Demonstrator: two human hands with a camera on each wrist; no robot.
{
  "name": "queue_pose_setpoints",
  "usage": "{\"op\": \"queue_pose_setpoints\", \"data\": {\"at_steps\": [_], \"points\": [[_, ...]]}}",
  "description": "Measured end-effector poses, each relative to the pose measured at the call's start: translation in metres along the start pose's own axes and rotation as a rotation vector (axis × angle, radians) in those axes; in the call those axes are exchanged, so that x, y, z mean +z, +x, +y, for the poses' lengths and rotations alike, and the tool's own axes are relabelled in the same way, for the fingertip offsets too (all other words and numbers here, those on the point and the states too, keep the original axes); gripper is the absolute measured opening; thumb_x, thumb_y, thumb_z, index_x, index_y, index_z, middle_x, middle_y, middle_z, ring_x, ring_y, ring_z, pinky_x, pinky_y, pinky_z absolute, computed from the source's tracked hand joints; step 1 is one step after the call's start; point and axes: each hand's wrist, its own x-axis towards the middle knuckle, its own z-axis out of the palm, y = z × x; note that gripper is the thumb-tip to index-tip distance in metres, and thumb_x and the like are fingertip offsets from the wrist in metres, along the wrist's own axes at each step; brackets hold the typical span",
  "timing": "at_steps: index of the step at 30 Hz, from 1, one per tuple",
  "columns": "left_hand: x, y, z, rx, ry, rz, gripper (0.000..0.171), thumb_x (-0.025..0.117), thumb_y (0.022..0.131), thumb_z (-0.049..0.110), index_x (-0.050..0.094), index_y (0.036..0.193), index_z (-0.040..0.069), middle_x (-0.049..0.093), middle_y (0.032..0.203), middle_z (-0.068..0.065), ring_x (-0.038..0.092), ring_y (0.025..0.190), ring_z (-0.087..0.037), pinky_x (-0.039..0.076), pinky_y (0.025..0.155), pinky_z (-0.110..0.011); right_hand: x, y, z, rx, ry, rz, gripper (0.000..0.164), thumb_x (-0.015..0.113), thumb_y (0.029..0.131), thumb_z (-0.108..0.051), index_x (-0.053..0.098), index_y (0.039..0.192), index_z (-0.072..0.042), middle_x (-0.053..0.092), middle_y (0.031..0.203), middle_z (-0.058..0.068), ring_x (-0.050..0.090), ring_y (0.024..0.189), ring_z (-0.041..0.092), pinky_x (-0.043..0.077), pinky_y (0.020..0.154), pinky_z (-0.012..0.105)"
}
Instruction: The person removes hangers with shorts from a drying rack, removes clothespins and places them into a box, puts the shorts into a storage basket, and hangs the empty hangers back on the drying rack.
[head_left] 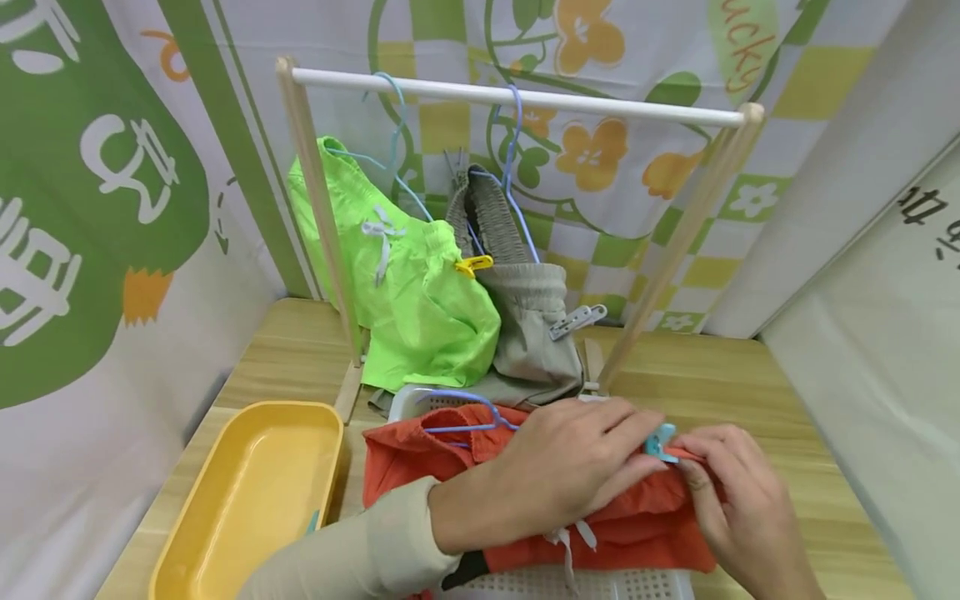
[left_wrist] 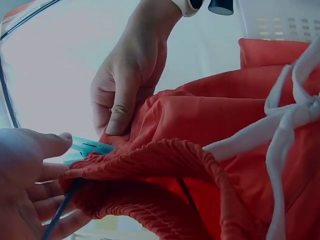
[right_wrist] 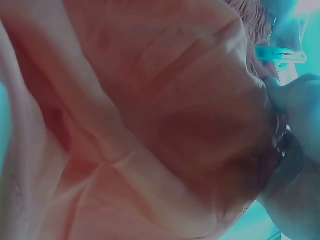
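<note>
Red shorts (head_left: 622, 546) with a white drawstring lie across a white basket (head_left: 652, 586), a purple-blue hanger (head_left: 461, 429) inside their waistband. At the waistband's right end is a light-blue clothespin (head_left: 660, 443). My left hand (head_left: 570, 458) reaches over the shorts and pinches the clothespin's handles between thumb and fingers; in the left wrist view the thumb lies at the clothespin (left_wrist: 92, 146). Close beside it, my right hand (head_left: 750, 492) pinches the red fabric with thumb and fingers. The right wrist view is mostly filled by red cloth (right_wrist: 150, 110).
Behind stands a wooden rack with a white bar (head_left: 517, 96). Bright green shorts (head_left: 420, 308) with a yellow clothespin (head_left: 474, 266) and grey shorts (head_left: 528, 333) with a grey clothespin (head_left: 577, 322) hang there. A yellow tray (head_left: 255, 483) sits at left on the wooden table (head_left: 810, 433).
</note>
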Motion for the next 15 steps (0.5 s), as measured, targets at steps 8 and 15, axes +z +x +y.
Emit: {"op": "queue_pose_setpoints", "data": {"at_steps": [8,15], "points": [[0.0013,0.0027,0.0015,0.029,0.038,0.041,0.034,0.06,0.104,0.038,0.071,0.126,0.014,0.07,0.113,0.009,0.067,0.103,-0.005,0.048,0.093,-0.016,-0.0021,0.0019,-0.0013,0.006,0.022,-0.024,0.049,0.05,0.11,-0.034,0.068,0.092,0.008,0.062,0.088,0.013,0.055,0.09,0.013,0.04,0.089,0.012],[0.0041,0.004,0.0016,0.055,0.051,0.047,0.028,0.058,0.105,0.032,0.071,0.121,0.013,0.069,0.106,0.01,0.065,0.094,-0.003,0.048,0.089,-0.014,-0.0038,-0.001,-0.0003,0.026,0.029,-0.059,0.048,0.05,0.109,-0.035,0.068,0.093,0.007,0.062,0.089,0.01,0.054,0.089,0.012,0.041,0.086,0.011]]}}
